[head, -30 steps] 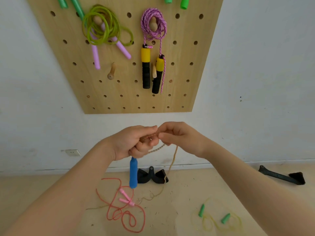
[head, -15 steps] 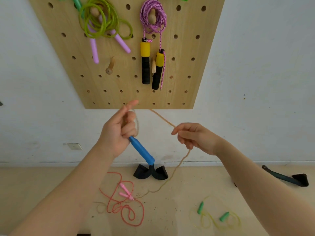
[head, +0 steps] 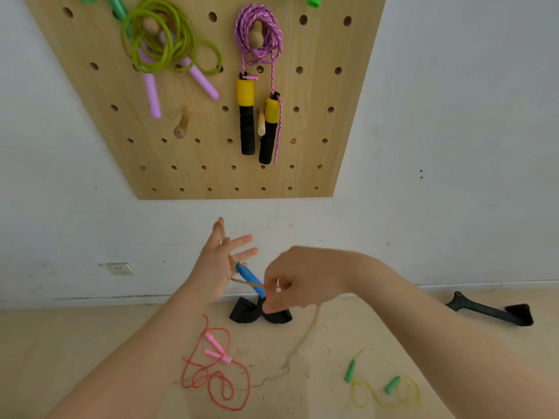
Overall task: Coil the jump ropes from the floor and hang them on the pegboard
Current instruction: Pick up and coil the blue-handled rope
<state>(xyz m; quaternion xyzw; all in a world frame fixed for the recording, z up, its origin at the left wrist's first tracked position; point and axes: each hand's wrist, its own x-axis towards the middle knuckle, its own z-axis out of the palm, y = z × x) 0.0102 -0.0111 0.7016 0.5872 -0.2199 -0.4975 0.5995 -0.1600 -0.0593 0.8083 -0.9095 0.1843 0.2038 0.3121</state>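
Left hand: left hand (head: 216,264) at centre frame, fingers spread wide and pointing up, the tan rope (head: 302,346) looped over the upper fingers and across the palm; the blue handle (head: 250,279) sits against the lower palm, slanting down to the right
Right hand: right hand (head: 298,281) just right of it, fingers curled, thumb and forefinger pinched on the tan rope where it leaves the blue handle
Tan rope: runs from the right hand down to the floor (head: 60,343) in the lower middle, its tail blurred
Pegboard: pegboard (head: 317,116) fills the upper left and centre; a green rope with lilac handles (head: 157,46) and a pink braided rope with yellow-black handles (head: 257,40) hang coiled on pegs; a bare peg (head: 183,125) below the green coil
Floor ropes: red rope with pink handles (head: 216,373) lower centre, uncoiled; yellow rope with green handles (head: 375,385) lower right, loose
Other: black straps (head: 260,313) at the wall base, behind the hands; a dark strap (head: 490,311) at far right
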